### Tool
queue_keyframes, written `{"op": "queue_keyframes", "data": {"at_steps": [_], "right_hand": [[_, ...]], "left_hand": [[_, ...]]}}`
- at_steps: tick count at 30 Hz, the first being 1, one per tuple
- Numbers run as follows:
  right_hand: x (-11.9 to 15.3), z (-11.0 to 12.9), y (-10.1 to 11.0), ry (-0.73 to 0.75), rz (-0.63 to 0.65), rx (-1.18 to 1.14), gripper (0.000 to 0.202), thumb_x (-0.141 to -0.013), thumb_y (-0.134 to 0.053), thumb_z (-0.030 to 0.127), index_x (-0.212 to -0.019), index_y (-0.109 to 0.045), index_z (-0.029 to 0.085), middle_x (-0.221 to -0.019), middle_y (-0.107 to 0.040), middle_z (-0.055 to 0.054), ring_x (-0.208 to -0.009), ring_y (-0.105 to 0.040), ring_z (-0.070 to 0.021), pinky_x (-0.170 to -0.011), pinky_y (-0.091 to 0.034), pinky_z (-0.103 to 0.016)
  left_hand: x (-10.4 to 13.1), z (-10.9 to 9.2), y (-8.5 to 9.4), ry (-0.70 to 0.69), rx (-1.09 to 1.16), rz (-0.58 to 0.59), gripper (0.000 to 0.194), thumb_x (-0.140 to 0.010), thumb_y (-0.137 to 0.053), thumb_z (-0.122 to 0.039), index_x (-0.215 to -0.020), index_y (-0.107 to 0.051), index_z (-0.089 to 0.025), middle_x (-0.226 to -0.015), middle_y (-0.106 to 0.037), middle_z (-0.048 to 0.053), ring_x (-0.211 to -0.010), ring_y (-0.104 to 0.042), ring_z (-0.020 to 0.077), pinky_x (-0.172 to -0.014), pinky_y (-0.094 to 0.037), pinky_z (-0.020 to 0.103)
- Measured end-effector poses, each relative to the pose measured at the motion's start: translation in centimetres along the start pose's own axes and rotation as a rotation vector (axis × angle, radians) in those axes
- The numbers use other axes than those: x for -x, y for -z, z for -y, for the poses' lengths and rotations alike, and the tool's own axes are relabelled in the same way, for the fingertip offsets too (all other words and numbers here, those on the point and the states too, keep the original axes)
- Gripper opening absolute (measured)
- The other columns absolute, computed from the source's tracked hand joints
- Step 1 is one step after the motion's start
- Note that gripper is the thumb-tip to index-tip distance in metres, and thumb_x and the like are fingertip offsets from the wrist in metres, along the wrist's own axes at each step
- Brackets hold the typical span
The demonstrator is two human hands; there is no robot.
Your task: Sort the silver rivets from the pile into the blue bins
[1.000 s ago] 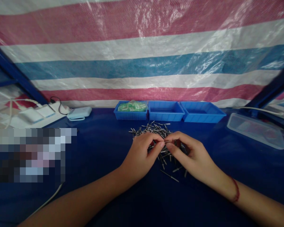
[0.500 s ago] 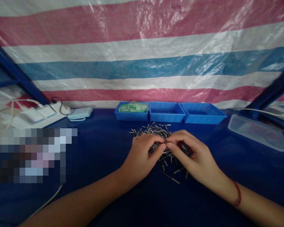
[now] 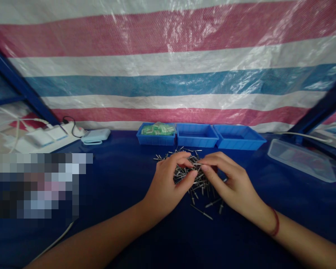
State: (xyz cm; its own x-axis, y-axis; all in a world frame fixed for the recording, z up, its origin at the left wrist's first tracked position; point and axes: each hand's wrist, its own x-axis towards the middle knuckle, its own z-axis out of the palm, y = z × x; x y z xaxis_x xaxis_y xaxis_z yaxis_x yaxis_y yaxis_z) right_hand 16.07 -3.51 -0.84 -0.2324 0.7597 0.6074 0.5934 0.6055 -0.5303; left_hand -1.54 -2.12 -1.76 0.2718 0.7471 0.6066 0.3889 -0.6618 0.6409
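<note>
A heap of metal blind rivets [image 3: 196,186] lies on the dark blue tabletop beneath both hands, partly hidden by them. My right hand [image 3: 232,181] pinches one blind rivet [image 3: 196,164] between thumb and index finger, and its end points left over the heap. Facing it, my left hand [image 3: 166,181] has its thumb and fingers apart, close to the free end of that rivet. Whether a left fingertip touches the rivet I cannot tell. One loose rivet [image 3: 202,212] lies on the near side of the heap.
Behind the heap stand three blue bins: the left bin [image 3: 156,140] holds green-and-white packets, beside a middle bin [image 3: 197,141] and a right bin [image 3: 240,143]. A clear plastic lid [image 3: 301,160] lies right. Leftward are a light blue device [image 3: 95,136], power strip [image 3: 53,139] and cable [image 3: 58,239].
The left thumb and fingers have parted and come off the rivet. My right hand keeps the rivet pinched, now a little apart from the left fingertips.
</note>
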Motion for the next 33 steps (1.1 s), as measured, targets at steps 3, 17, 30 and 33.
{"op": "queue_keyframes", "data": {"at_steps": [3,17,30,33], "right_hand": [[-1.7,-2.0,0.8,0.043,-0.234,0.235,0.012,-0.087,-0.052,0.022,-0.091,-0.063,0.019,-0.086,-0.064,-0.006,-0.077,-0.059,-0.0178,-0.069,-0.047,-0.031],[-1.8,-5.3,1.9,0.054,-0.149,0.569,0.022,-0.087,-0.050,0.026,-0.094,-0.066,0.013,-0.091,-0.064,-0.010,-0.081,-0.061,-0.0220,-0.075,-0.049,-0.035],[-1.8,-9.0,1.5,0.023,0.026,0.840,0.043,-0.089,-0.044,0.029,-0.128,-0.051,0.014,-0.131,-0.050,-0.016,-0.121,-0.040,-0.0335,-0.097,-0.037,-0.050],[-1.7,-8.7,1.4,0.033,-0.009,0.813,0.044,-0.087,-0.048,0.031,-0.126,-0.052,0.012,-0.128,-0.052,-0.016,-0.123,-0.039,-0.0326,-0.101,-0.034,-0.048]], "left_hand": [[0.0,0.3,-0.2,-0.001,-0.009,0.034,0.034,-0.083,-0.057,-0.019,-0.115,-0.047,-0.021,-0.094,-0.066,0.002,-0.090,-0.062,0.0166,-0.089,-0.042,0.036],[-0.9,0.4,1.3,-0.002,-0.269,0.288,0.016,-0.083,-0.054,-0.016,-0.095,-0.061,-0.023,-0.098,-0.065,0.000,-0.094,-0.058,0.0196,-0.084,-0.039,0.040],[-0.8,1.0,1.0,-0.046,-0.345,0.411,0.013,-0.085,-0.053,-0.019,-0.092,-0.063,-0.023,-0.100,-0.064,0.000,-0.098,-0.055,0.0206,-0.084,-0.038,0.039],[-1.0,0.8,1.5,-0.057,-0.381,0.418,0.011,-0.084,-0.054,-0.020,-0.087,-0.064,-0.023,-0.096,-0.064,0.000,-0.093,-0.054,0.0203,-0.081,-0.039,0.038]]}}
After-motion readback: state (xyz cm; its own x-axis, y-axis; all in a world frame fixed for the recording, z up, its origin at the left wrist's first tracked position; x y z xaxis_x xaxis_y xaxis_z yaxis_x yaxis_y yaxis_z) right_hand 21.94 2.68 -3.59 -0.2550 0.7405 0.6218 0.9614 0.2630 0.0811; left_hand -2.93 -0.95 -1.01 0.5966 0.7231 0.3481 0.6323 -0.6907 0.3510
